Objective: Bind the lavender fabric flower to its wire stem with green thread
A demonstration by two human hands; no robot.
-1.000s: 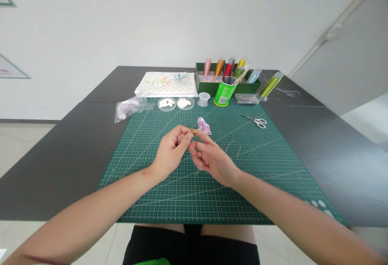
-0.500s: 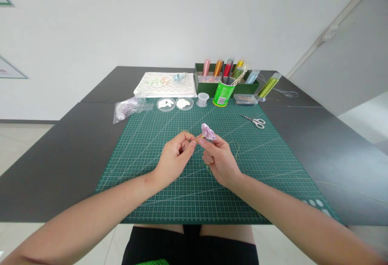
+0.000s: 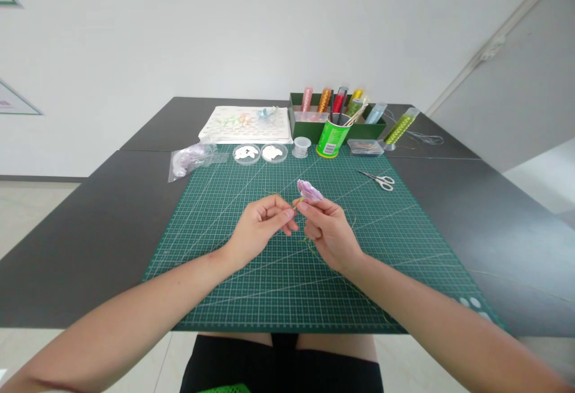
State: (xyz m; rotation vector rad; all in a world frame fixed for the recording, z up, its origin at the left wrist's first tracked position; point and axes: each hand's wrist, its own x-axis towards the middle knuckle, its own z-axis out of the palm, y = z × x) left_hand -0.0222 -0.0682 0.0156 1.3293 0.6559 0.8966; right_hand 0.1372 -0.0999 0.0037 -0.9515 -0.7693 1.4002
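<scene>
A light purple artificial flower (image 3: pixel 309 191) with a thin yellow-green stem (image 3: pixel 296 203) is held over the green cutting mat (image 3: pixel 251 285). My right hand (image 3: pixel 330 228) pinches the stem just under the petals, thumb and forefinger closed on it. From the other side, my left hand (image 3: pixel 267 220) grips the stem's lower end between thumb and forefinger, its other fingers loosely curled. Fine yellow-green thread (image 3: pixel 309 244) hangs below my right hand and trails over the mat.
White-handled scissors (image 3: pixel 381 181) lie right on the mat. Behind stand two clear dishes (image 3: pixel 247 154) of white pieces, a small clear tub (image 3: pixel 301 147), a green can (image 3: pixel 333 138) of sticks, and a dark green box (image 3: pixel 375 131) of thread spools. A plastic bag (image 3: pixel 191 159) lies left.
The flower has turned, showing its petals more from the side. My left hand's lower fingers have opened out a little and shifted slightly right. The thread below my right hand has moved.
</scene>
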